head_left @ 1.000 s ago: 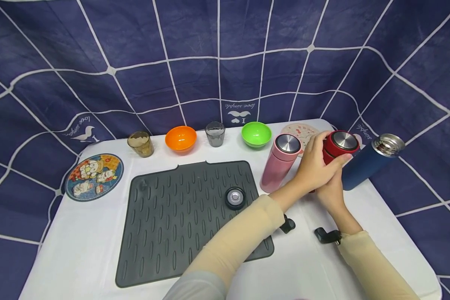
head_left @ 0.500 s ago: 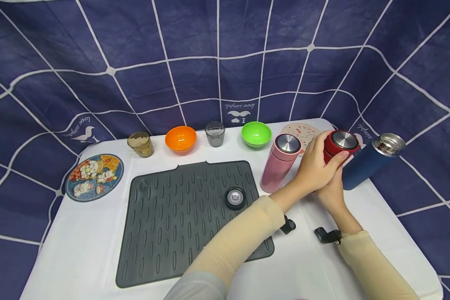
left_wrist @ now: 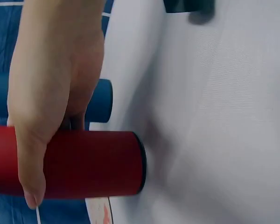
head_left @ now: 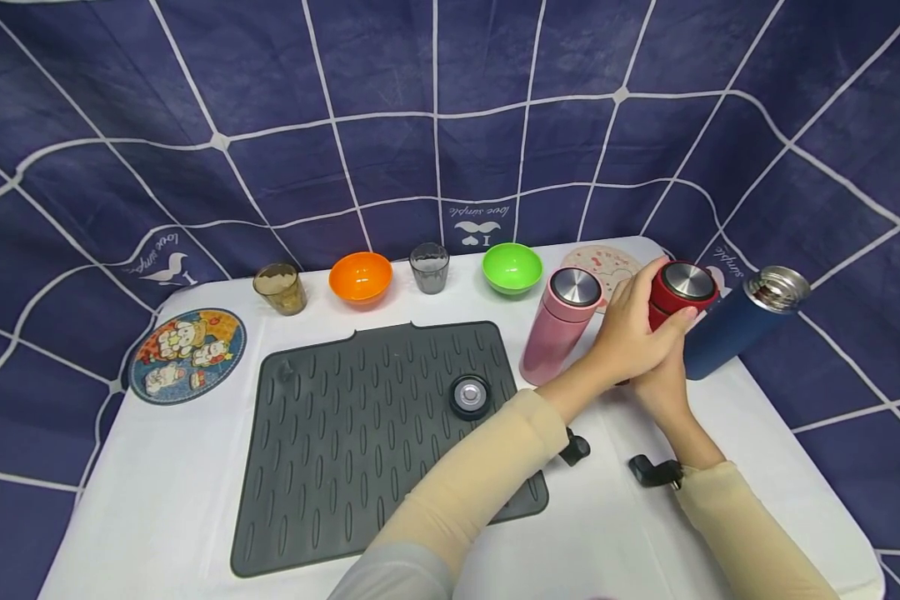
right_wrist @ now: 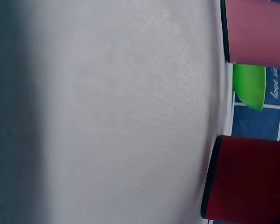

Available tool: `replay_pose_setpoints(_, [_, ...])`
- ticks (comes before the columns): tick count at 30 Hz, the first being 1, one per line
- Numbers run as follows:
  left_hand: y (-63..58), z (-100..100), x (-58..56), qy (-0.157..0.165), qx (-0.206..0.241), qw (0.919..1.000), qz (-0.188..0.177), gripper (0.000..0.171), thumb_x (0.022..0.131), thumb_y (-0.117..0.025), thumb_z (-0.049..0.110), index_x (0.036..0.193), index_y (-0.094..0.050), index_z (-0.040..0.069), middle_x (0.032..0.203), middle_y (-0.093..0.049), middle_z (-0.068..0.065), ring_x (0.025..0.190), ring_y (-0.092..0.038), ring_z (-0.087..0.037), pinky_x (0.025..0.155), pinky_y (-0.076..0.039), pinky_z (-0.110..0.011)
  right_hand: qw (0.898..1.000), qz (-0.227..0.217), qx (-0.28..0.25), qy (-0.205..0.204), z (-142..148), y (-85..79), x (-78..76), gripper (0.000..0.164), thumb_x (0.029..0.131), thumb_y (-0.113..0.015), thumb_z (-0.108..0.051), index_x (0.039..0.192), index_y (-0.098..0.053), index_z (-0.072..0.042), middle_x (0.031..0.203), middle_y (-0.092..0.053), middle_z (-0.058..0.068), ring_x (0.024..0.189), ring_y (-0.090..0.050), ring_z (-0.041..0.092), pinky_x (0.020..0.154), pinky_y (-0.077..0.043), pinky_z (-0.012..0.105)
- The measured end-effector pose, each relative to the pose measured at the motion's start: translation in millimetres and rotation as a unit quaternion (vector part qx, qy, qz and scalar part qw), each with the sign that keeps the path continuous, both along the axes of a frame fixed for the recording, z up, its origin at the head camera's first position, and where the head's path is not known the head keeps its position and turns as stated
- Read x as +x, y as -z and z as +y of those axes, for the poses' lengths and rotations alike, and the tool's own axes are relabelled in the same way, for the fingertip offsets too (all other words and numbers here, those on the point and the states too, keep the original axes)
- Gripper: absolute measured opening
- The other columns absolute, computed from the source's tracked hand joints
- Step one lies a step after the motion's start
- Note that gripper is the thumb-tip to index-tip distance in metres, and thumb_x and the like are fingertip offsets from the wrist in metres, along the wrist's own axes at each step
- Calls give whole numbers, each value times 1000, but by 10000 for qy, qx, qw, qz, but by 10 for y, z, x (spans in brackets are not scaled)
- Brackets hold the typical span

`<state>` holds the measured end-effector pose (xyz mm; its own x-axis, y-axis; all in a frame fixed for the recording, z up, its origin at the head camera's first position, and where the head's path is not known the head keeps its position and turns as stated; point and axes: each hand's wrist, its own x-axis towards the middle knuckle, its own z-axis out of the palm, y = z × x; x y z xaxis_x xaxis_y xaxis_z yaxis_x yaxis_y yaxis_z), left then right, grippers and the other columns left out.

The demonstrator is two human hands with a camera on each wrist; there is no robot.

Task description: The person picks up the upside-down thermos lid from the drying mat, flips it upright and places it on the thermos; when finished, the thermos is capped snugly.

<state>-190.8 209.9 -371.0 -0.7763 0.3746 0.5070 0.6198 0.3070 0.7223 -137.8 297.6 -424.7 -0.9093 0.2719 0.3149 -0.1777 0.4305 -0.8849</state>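
Observation:
In the head view a red thermos flask (head_left: 687, 285) with a steel-topped lid stands upright between both hands. My left hand (head_left: 630, 329) wraps its upper part near the lid, thumb in front and fingers behind. Lower down, my right hand (head_left: 663, 383) grips the body; the left wrist view shows this right hand (left_wrist: 51, 79) with its thumb across the red flask (left_wrist: 95, 163). To the left stands a pink thermos flask (head_left: 555, 337) with its lid on. On the right is a lidless blue flask (head_left: 738, 329), its steel mouth showing. The right wrist view shows the red flask's lower end (right_wrist: 252, 179).
A grey ribbed mat (head_left: 330, 467) carries a round black lid (head_left: 470, 395) with a silver centre. Along the back are a brown glass (head_left: 281, 289), an orange bowl (head_left: 362, 279), a grey glass (head_left: 431, 268) and a green bowl (head_left: 512, 269). Round picture mats (head_left: 188, 356) lie at both sides.
Around the red flask, my left thumb has shifted slightly left while the fingers behind moved slightly right. My right hand and the other things stay in place.

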Motion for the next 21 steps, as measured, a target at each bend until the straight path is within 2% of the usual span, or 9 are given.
replay_pose_setpoints(3, [3, -2, -6, 84, 114, 9992, -362, 78, 83, -67, 41, 145, -25, 20, 140, -43, 7, 123, -42, -4, 101, -35, -16, 10000, -46, -32, -9, 4, 3, -5, 55, 84, -64, -4, 132, -37, -9, 111, -52, -12, 104, -49, -3, 88, -37, 10])
replay_pose_setpoints(7, [0, 29, 2, -50, 508, 9959, -750, 83, 74, -76, 48, 138, -31, 21, 129, -44, 11, 118, -41, 3, 95, -37, -10, 9999, -169, 0, 15, -1, 0, 1, 51, 85, -64, -5, 129, -39, -8, 103, -55, -14, 97, -52, -1, 82, -39, 11])
replay_pose_setpoints(10, [19, 30, 7, -80, 324, 9984, -446, 71, 83, -68, 44, 138, -33, 16, 131, -46, 5, 121, -42, -3, 100, -34, -13, 9997, -247, -24, 73, -10, -8, 15, 63, 83, -65, -4, 136, -31, -12, 115, -52, -9, 107, -47, -2, 88, -36, 10])
replay_pose_setpoints(13, [38, 15, -1, 1, -40, 9999, -161, 69, 90, -58, 39, 146, -26, 16, 143, -42, 2, 127, -39, -9, 106, -30, -20, 9995, -274, 7, 135, -12, -15, 21, 68, 84, -64, -6, 140, -26, -14, 123, -48, -5, 113, -43, -4, 92, -33, 9])
replay_pose_setpoints(16, [37, 19, -11, 49, 75, 9995, -302, 78, 86, -63, 42, 148, -21, 19, 142, -41, 5, 126, -39, -6, 104, -32, -19, 9995, -268, 69, 128, -11, -16, 22, 57, 85, -63, -6, 134, -34, -10, 113, -53, -9, 105, -47, -4, 88, -36, 10])
replay_pose_setpoints(19, [18, 35, -11, -37, 438, 9978, -490, 83, 77, -72, 47, 141, -26, 19, 132, -44, 7, 120, -41, 0, 99, -35, -13, 9995, -254, 129, 109, -12, -15, 18, 50, 85, -63, -5, 129, -38, -7, 103, -53, -16, 97, -50, -3, 82, -37, 11])
replay_pose_setpoints(21, [11, 35, -4, -47, 521, 9975, -473, 79, 78, -73, 46, 137, -29, 18, 129, -44, 6, 118, -41, 0, 97, -35, -11, 9997, -228, 104, 80, -12, -15, 14, 54, 85, -63, -4, 131, -36, -7, 107, -54, -11, 101, -50, -2, 86, -37, 11])
